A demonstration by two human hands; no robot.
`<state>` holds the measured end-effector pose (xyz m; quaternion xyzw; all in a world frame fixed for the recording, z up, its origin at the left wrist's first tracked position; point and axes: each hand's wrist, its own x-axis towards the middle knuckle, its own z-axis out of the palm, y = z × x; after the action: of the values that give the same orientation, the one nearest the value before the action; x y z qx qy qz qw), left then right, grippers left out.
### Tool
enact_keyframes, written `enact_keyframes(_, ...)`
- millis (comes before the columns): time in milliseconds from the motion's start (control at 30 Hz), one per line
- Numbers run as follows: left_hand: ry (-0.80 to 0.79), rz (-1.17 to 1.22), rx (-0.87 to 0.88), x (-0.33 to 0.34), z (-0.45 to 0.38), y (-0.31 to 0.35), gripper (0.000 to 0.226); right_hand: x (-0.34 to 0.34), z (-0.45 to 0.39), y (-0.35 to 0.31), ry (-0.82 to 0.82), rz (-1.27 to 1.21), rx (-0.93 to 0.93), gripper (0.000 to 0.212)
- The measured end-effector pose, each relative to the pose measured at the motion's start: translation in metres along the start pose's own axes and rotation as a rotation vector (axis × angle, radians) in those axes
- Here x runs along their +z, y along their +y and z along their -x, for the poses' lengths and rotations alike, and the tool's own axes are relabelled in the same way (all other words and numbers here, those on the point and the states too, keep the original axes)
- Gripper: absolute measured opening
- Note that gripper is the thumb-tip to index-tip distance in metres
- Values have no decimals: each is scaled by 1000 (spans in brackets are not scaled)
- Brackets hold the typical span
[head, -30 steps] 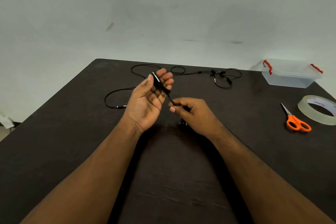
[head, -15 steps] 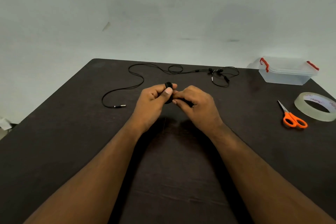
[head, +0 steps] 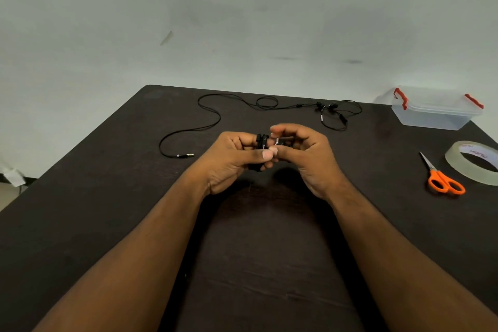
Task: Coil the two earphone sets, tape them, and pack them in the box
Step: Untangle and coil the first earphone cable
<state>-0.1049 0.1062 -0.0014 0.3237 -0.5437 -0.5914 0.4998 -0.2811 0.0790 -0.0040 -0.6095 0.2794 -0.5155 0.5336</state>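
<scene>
Now we hold both hands together above the middle of the table [head: 113,224], well in from its near edge. Our left hand [head: 231,159] grips the coil [head: 262,143], a tight black bundle of earphone cord pinched between thumb and curled fingers. Our right hand [head: 301,153] pinches the loose end of the same cord, where a small pale bit shows just beside the left thumb; whether that is the plug we cannot tell. We judge that the first set is nearly coiled and the last turn is being tucked in. The coil stands on edge, its loops upright and its long axis running from near to far, mostly hidden by fingers.

Next, we think, the coil must be kept pinched in one hand so it does not spring loose, while the other reaches for tape.

Farther right, near the right edge, lie the scissors [head: 442,178], orange handles toward us and blades pointing away, and just beside them the tape [head: 474,162], lying flat. Toward the far edge the second set [head: 215,118] sprawls uncoiled, its plug at the left end and its buds toward the right. At the far right corner stands the box [head: 433,113], clear with red clips, lid on.
</scene>
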Motion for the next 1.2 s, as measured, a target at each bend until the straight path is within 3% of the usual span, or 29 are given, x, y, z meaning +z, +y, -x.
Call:
enact_keyframes(133,-29,71,-11,3,1,0,24,-8,0,-1,-230,-315,273,51)
enact_keyframes(200,-31,78,-32,2,2,2,26,-10,0,-3,-280,-360,322,56)
enact_keyframes(400,-92,18,-129,0,5,4,14,-7,1,-3,-252,-227,390,33)
enact_keyframes(567,-110,-10,-133,2,5,5,15,-3,3,-11,-322,-346,404,20)
enact_keyframes(700,-105,-7,-147,5,6,9,19,4,3,-14,-305,-362,427,14)
enact_keyframes(933,-8,117,-389,19,6,20,18,16,5,-10,-196,-374,469,17)
enact_keyframes(1067,67,120,-393,27,7,21,24,24,3,-7,-36,-389,475,30)
enact_keyframes(1200,88,188,-304,33,7,17,24,17,1,-10,-10,-495,527,42)
